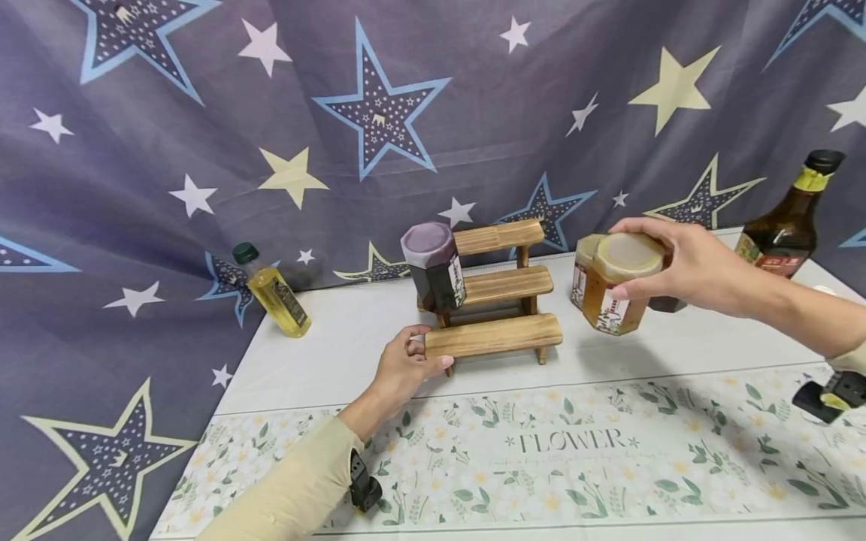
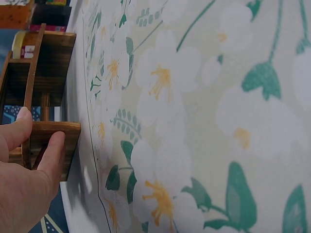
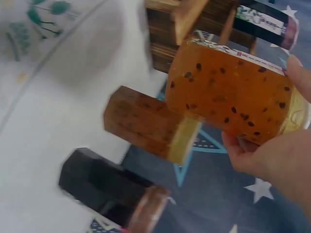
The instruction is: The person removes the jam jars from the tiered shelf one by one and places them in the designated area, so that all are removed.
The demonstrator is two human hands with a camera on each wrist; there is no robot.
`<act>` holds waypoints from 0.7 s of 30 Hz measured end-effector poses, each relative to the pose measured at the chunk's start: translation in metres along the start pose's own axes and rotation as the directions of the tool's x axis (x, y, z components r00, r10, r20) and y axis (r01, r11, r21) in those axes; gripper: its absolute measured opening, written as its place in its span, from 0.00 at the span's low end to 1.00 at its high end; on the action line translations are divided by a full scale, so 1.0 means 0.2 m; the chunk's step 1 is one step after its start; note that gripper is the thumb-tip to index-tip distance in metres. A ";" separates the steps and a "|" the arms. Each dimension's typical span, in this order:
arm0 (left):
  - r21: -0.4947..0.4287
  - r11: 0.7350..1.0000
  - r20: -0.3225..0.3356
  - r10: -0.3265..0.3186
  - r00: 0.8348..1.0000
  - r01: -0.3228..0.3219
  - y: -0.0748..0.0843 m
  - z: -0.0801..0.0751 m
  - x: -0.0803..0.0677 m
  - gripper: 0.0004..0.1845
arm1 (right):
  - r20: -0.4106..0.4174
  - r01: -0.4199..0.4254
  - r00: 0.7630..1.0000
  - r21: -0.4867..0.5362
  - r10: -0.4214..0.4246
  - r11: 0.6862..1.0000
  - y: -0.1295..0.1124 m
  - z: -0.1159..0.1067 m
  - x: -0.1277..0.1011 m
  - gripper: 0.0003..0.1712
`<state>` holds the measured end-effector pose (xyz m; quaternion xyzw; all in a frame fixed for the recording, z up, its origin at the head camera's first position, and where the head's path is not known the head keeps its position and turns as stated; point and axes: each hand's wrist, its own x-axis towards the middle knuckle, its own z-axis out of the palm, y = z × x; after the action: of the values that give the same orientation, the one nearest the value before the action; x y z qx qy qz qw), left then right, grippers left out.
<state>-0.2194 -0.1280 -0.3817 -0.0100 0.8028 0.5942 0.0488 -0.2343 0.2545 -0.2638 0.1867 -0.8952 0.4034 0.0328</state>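
Observation:
My left hand (image 1: 404, 364) grips the left end of the lowest step of a small three-step wooden shelf (image 1: 494, 336); the left wrist view shows thumb and finger around that step's end. In my right hand (image 1: 704, 263) is an orange jam jar (image 1: 619, 289) with dark seeds and a pale lid, held by the lid above the table. A dark jar with a purple lid (image 1: 433, 267) stands at the left of the shelf. Behind the held jar are a second orange jar (image 3: 146, 124) and a dark jar (image 3: 104, 182), both on the table.
A yellow oil bottle (image 1: 277, 291) with a green cap stands at the back left. On the right is a tall dark sauce bottle (image 1: 785, 225). A floral cloth strip (image 1: 575, 466) runs along the front, and a starry curtain (image 1: 379, 60) hangs behind.

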 end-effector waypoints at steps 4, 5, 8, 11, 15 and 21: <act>-0.001 1.000 -0.006 -0.004 1.000 0.004 0.00 0.00 0.00 0.34 | -0.016 -0.004 1.000 -0.002 0.004 1.000 0.07 0.03 -0.02 0.41; -0.002 1.000 -0.005 -0.004 1.000 0.004 0.00 0.00 0.00 0.34 | -0.015 -0.006 1.000 0.003 0.006 1.000 0.09 0.04 -0.03 0.41; -0.001 1.000 -0.001 0.000 1.000 0.000 0.00 0.00 0.00 0.34 | -0.005 -0.003 1.000 0.006 0.003 1.000 0.14 0.06 -0.05 0.42; 0.000 1.000 -0.002 0.002 1.000 -0.002 0.00 0.00 0.00 0.34 | 0.007 -0.029 1.000 -0.009 0.029 1.000 0.18 0.08 -0.07 0.44; 0.005 1.000 0.002 -0.001 1.000 0.001 0.00 -0.01 0.00 0.34 | 0.024 -0.058 0.998 -0.028 0.059 0.998 0.24 0.11 -0.09 0.47; 0.011 1.000 0.006 -0.004 1.000 0.003 0.00 -0.01 0.00 0.34 | 0.041 -0.082 0.996 -0.010 0.082 0.997 0.31 0.15 -0.12 0.49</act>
<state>-0.2197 -0.1288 -0.3807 -0.0094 0.8058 0.5898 0.0522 -0.2319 0.2776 -0.3337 0.1580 -0.9043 0.3966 -0.0013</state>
